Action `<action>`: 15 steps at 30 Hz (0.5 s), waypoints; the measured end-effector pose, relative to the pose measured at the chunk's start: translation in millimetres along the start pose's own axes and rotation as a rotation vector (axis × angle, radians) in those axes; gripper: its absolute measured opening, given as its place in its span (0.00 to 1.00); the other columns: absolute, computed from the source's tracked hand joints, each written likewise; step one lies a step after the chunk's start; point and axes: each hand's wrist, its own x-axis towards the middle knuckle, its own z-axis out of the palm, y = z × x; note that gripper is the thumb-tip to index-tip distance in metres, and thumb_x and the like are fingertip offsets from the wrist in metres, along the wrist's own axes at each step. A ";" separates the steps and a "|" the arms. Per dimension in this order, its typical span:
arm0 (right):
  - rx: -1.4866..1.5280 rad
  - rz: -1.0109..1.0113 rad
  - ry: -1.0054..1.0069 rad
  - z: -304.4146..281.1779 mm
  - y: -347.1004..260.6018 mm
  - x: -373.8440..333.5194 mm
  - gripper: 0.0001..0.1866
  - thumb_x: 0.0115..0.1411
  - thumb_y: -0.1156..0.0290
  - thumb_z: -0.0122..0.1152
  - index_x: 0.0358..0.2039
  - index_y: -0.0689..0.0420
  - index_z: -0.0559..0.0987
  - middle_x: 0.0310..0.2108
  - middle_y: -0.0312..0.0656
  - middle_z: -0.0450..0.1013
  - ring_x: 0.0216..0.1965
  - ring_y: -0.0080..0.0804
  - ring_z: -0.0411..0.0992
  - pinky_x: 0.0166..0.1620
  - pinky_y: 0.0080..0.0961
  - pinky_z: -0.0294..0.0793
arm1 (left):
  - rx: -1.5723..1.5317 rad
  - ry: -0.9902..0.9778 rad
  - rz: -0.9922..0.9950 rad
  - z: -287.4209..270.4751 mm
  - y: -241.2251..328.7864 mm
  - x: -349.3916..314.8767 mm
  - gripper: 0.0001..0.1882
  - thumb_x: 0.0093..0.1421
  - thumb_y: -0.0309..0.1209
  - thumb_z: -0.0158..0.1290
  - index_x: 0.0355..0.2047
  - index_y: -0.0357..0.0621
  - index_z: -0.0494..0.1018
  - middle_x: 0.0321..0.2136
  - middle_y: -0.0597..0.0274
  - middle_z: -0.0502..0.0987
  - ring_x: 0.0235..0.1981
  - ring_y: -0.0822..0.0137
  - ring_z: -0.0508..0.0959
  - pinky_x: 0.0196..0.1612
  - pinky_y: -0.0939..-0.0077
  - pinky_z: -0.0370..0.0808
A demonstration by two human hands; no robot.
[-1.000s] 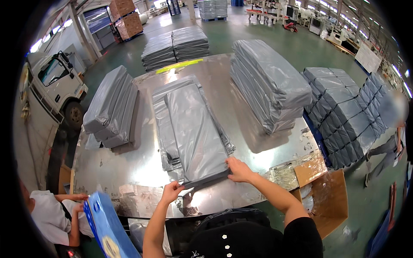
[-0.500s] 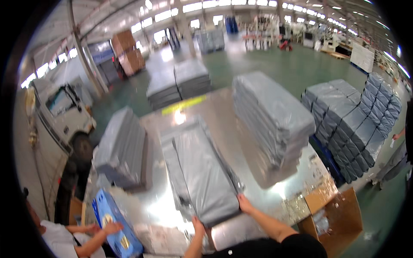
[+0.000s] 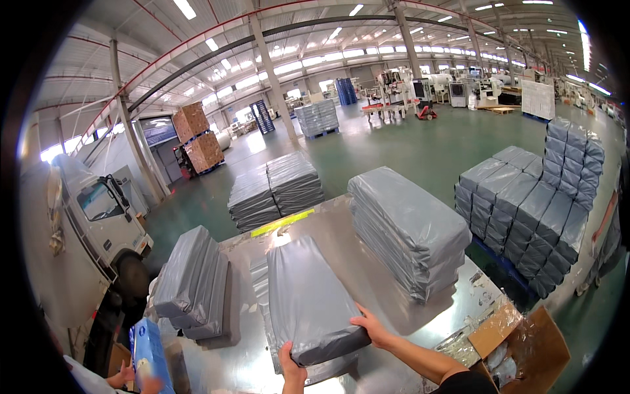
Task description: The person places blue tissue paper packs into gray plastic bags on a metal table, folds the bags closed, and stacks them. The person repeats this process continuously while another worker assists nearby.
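Grey film-wrapped bundle (image 3: 310, 292) at mid-table, long axis running away from the wearer, lying over flat grey film layers (image 3: 261, 281) that show along its L edge. Near end faces the wearer; can't tell if that end is clear of the layers below.

L hand (image 3: 293, 365) — partly closed at near L corner, has hold of bundle edge; fingertips partly hidden. R hand (image 3: 373, 329) — part-curled round R side by near R corner, thumb on top, also holding bundle.

Surroundings: metal table (image 3: 341, 226) w/ yellow strip (image 3: 282, 222) at far edge. Shorter grey stack (image 3: 191, 282) to L, taller grey stack (image 3: 408, 230) to R, both apart from bundle. Open cardboard box (image 3: 541, 354) by near R corner of table, clear film inside. Lower L: co-worker's hand (image 3: 120, 377), blurred, nr blue pack (image 3: 150, 351). Strapped grey bundles (image 3: 525, 203) on floor, far R.
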 end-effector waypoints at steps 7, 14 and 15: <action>-0.285 -0.576 0.109 -62.9 -152.9 -19.2 0.38 0.51 0.60 0.57 0.62 0.62 0.61 0.57 0.47 0.58 0.62 0.36 0.52 0.64 0.28 0.46 | -0.025 -0.277 0.075 165.4 11.2 -17.3 0.13 0.57 0.40 0.52 0.37 0.45 0.72 0.34 0.66 0.74 0.39 0.68 0.73 0.46 0.68 0.69; -0.083 -0.692 0.232 -182.1 -244.7 24.3 0.40 0.47 0.55 0.51 0.60 0.62 0.62 0.54 0.45 0.66 0.53 0.36 0.65 0.56 0.29 0.62 | 0.147 -0.443 0.155 349.2 -44.7 -9.7 0.35 0.56 0.42 0.56 0.58 0.34 0.58 0.46 0.50 0.67 0.47 0.61 0.67 0.53 0.65 0.64; -0.061 -0.692 0.300 -200.0 -252.0 28.5 0.38 0.48 0.55 0.50 0.58 0.64 0.64 0.52 0.45 0.67 0.52 0.35 0.66 0.56 0.28 0.62 | 0.229 -0.402 0.231 366.2 -67.2 -2.4 0.40 0.56 0.44 0.56 0.60 0.33 0.54 0.49 0.46 0.65 0.49 0.57 0.66 0.54 0.63 0.63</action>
